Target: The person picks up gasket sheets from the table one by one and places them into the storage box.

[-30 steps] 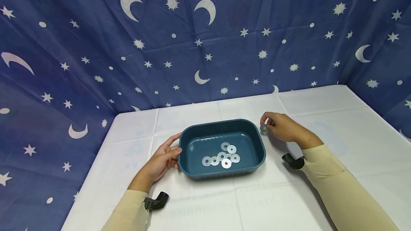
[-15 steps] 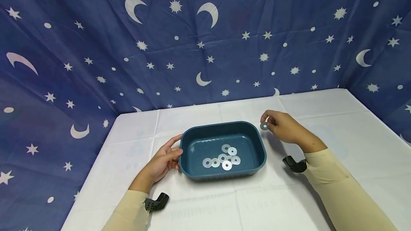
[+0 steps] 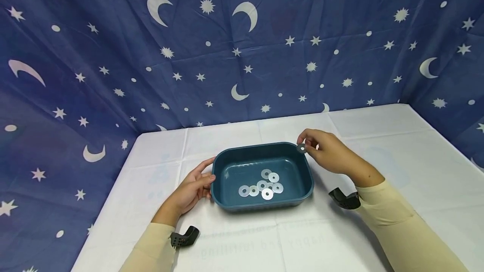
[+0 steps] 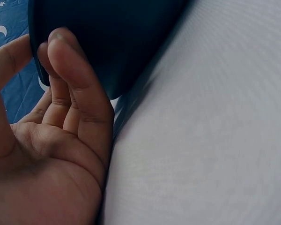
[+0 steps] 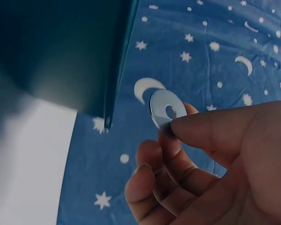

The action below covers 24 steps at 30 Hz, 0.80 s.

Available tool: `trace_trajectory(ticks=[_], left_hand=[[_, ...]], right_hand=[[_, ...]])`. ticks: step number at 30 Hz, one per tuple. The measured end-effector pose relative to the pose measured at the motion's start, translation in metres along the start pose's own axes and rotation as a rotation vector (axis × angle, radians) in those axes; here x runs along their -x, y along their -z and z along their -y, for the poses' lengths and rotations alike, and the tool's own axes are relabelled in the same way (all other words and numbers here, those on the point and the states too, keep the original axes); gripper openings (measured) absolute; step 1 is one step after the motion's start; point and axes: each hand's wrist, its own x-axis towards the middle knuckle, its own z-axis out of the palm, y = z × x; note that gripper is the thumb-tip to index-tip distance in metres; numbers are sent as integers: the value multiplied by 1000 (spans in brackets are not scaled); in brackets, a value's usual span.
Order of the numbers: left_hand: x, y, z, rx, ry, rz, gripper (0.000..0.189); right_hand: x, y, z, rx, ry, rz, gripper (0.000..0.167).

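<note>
A dark teal plastic tub [image 3: 261, 207] stands on the white-covered table, with several flat metal washers [image 3: 267, 194] lying in its front half, some overlapping. My left hand [image 3: 194, 189] holds the tub's left end, thumb at the rim and fingers against the outer wall; the left wrist view shows these fingers [image 4: 75, 70] bent beside the wall. Between thumb and fingertips, my right hand [image 3: 329, 153] pinches a single washer [image 5: 166, 108] by its edge. In the head view this washer overlaps the tub's far right corner; the right wrist view shows it tilted, its hole uncovered.
White cloth [image 3: 234, 247] with creases and faint print covers the table. Behind it and at both sides hangs a dark blue curtain [image 3: 272, 79] with moons and stars. A black wrist mount [image 3: 185, 237] sits on the left sleeve, another mount [image 3: 345, 199] on the right.
My right hand has moved left with the pinched washer, from beside the tub to its far right corner. The left hand and the tub have stayed in place.
</note>
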Motion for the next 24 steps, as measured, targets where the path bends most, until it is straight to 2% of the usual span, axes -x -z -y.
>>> trace_trajectory(ticks=[8, 16, 24], left_hand=[[0, 2, 1, -7, -3, 7, 68], [-2, 1, 0, -6, -8, 12, 68], [-1, 1, 1, -3, -1, 5, 68]], right_hand=[[3, -12, 14, -44, 55, 96, 20], [-5, -19, 17, -93, 72, 233, 18], [-16, -30, 16, -58, 100, 355, 18]])
